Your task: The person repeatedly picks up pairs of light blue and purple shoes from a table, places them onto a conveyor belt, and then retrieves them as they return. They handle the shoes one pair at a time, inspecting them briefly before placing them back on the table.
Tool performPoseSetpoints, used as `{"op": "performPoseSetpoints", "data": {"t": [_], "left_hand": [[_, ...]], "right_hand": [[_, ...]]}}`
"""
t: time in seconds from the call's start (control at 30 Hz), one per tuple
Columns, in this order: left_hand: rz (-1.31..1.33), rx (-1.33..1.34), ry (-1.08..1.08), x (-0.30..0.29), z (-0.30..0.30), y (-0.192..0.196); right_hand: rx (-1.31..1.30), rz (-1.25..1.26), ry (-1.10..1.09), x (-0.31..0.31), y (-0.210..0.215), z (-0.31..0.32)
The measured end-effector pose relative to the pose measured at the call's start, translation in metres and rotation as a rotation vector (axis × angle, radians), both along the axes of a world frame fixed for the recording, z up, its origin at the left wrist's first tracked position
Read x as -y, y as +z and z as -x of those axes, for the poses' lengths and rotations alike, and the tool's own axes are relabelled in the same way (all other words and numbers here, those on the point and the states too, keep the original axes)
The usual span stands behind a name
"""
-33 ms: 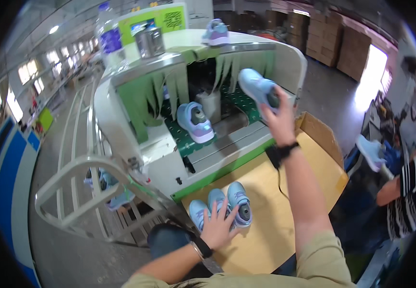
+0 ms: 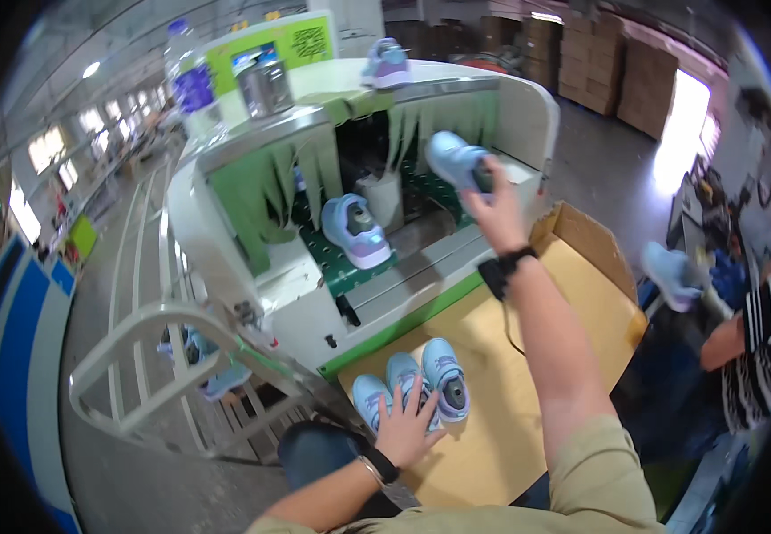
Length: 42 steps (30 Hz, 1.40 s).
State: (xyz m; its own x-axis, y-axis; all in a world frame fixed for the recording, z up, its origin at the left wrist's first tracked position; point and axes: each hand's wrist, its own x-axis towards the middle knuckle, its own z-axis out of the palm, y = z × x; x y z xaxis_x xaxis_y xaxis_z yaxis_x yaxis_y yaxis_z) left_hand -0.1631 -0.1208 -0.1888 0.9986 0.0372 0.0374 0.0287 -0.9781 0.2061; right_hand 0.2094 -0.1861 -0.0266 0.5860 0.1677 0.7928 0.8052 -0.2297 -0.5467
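Observation:
My right hand [image 2: 496, 212] grips a light blue sneaker [image 2: 450, 158] by its heel end and holds it over the right side of a machine's green perforated bed [image 2: 343, 274]. Another blue and lilac sneaker [image 2: 355, 233] stands on that bed, left of the middle. Below, three sneakers are side by side on a tan board; the rightmost sneaker [image 2: 446, 381] shows a dark filling in its opening. My left hand [image 2: 406, 432] lies over the left and middle ones, fingers spread, and partly hides them.
The white machine [image 2: 528, 111] has hanging green strips [image 2: 256, 200] at its mouth. On its top are a sneaker [image 2: 388, 64], a metal cup [image 2: 265, 86] and a bottle [image 2: 191, 82]. A metal rail [image 2: 149, 313] stands left. At right, a person [image 2: 750, 351] is beside another sneaker [image 2: 670, 274].
My right hand has moved slightly left with the sneaker, further over the machine's bed. The sneaker by the person at right has shifted and is blurred. My left hand stays on the shoes.

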Motion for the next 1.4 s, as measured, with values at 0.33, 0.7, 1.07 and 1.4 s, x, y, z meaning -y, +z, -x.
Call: {"op": "performPoseSetpoints", "data": {"t": [0.33,0.7,1.07,1.4], "left_hand": [[-0.15,0.09,0.001,0.004,-0.001,-0.01],[-0.168,0.211,-0.006,0.008,-0.003,-0.012],[-0.014,0.129,0.035,0.002,0.002,-0.008],[0.865,0.491,0.058,0.047,-0.014,0.061]], "right_hand": [[-0.662,0.882,-0.305,0.047,-0.135,0.041],[-0.719,0.138,-0.364,0.197,-0.235,0.114],[-0.658,-0.021,-0.103,0.156,-0.277,0.188],[-0.484,0.11,0.281,0.125,-0.127,0.328]]}}
